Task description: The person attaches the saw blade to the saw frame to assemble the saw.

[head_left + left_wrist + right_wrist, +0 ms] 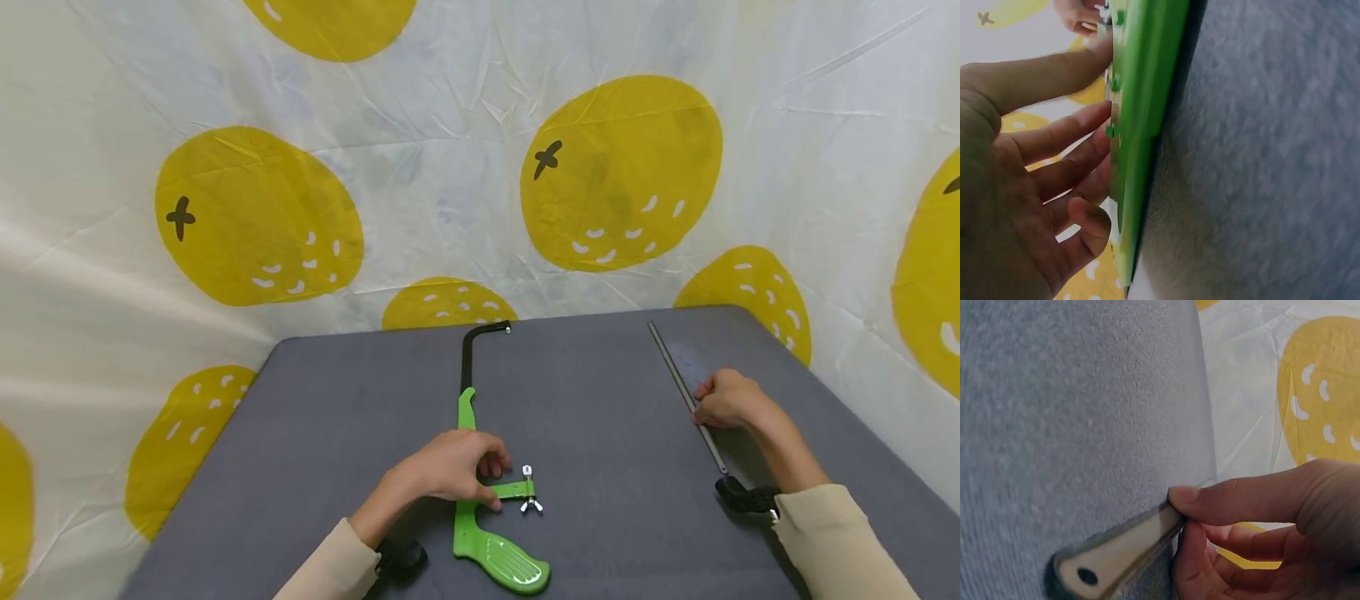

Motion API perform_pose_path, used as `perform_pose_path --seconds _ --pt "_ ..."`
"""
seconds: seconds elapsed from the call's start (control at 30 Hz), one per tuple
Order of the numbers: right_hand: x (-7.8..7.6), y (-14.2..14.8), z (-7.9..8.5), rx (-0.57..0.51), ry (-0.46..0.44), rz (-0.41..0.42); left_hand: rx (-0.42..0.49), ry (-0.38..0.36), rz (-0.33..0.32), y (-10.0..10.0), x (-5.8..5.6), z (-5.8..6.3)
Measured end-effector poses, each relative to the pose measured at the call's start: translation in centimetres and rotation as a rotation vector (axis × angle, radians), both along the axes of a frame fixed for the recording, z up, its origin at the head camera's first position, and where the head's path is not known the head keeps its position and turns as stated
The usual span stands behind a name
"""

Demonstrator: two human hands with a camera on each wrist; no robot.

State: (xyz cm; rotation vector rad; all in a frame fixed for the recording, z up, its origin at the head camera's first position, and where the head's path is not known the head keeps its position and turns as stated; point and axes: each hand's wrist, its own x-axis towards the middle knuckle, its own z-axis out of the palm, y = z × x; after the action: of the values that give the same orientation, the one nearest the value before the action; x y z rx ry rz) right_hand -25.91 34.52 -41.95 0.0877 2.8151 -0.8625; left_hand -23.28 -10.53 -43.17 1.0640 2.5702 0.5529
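A green hacksaw frame (pixel 466 531) with a black front bow (pixel 467 360) lies on the grey table, its handle toward me. Over its middle is my left hand (pixel 450 465), thumb and fingers parted around the short side arm that carries a metal wing-nut bolt (pixel 528 490). In the left wrist view, the thumb and fingertips reach the green frame (pixel 1141 112) with a gap between them. My right hand (pixel 727 400) pinches a long thin hacksaw blade (pixel 671 364) between thumb and index finger; the blade's near end (pixel 1119 556), with its round hole, shows in the right wrist view.
The grey table (pixel 360 400) ends at a hanging white cloth (pixel 442 200) printed with yellow fruit, which stands close behind it and on both sides. Black wrist cameras are strapped below both hands, the right one (pixel 742 496) just beside the blade's near end.
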Motion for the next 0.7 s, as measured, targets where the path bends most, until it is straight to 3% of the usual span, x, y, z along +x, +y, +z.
perform_pose_path --seconds 0.3,0.47,0.7 --pt "-0.41 0.63 -0.21 -0.221 -0.107 0.011 -0.056 0.006 -0.021 0.47 0.77 0.22" --pt "-0.51 0.61 -0.45 -0.234 -0.108 0.009 -0.064 0.016 -0.037 0.37 0.79 0.09" --pt "-0.51 0.83 -0.83 -0.202 -0.074 0.095 -0.043 0.014 -0.049 0.24 0.66 -0.39"
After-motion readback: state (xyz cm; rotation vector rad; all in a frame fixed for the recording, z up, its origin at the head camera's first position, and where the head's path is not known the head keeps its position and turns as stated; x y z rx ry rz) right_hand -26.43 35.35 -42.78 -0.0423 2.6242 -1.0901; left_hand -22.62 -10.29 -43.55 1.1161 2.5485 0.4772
